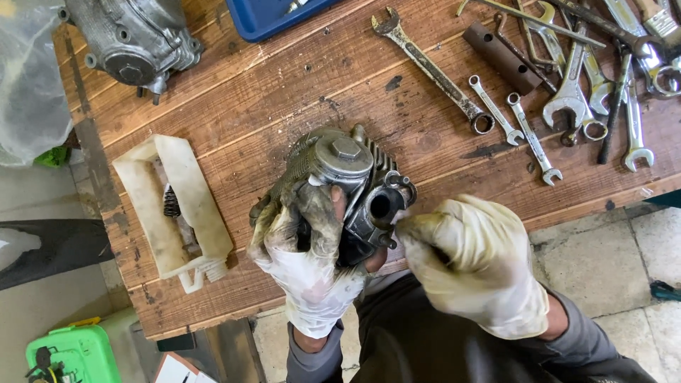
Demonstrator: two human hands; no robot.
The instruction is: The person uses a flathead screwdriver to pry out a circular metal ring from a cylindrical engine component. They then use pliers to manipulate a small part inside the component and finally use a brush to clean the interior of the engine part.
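We hold a small finned engine cylinder head (355, 181) above the near edge of the wooden workbench (284, 99), gripped in the left hand (305, 241), whose gloved fingers wrap closed around the finned side and underside of the casting. The right hand (472, 262) is curled nearly shut, its fingertips pinched together at the round port (381, 206) on the side of the head; whether they hold a small part there we cannot tell, since the glove hides the tips. Both gloves are soiled with oil, so in our judgement the main hazard is slip: the head is carried over the bench edge, and a loosened left grip could let it fall to the tiled floor (638, 255) and chip a fin or a mating face. Any small part released at the port could likewise drop out of sight. On the bench to the left lies a white plastic tray (152, 206) containing a coil spring (171, 201), well apart from the head. A row of combination wrenches (567, 92) lies at the far right, and an engine cover casting (135, 39) sits at the far left corner.
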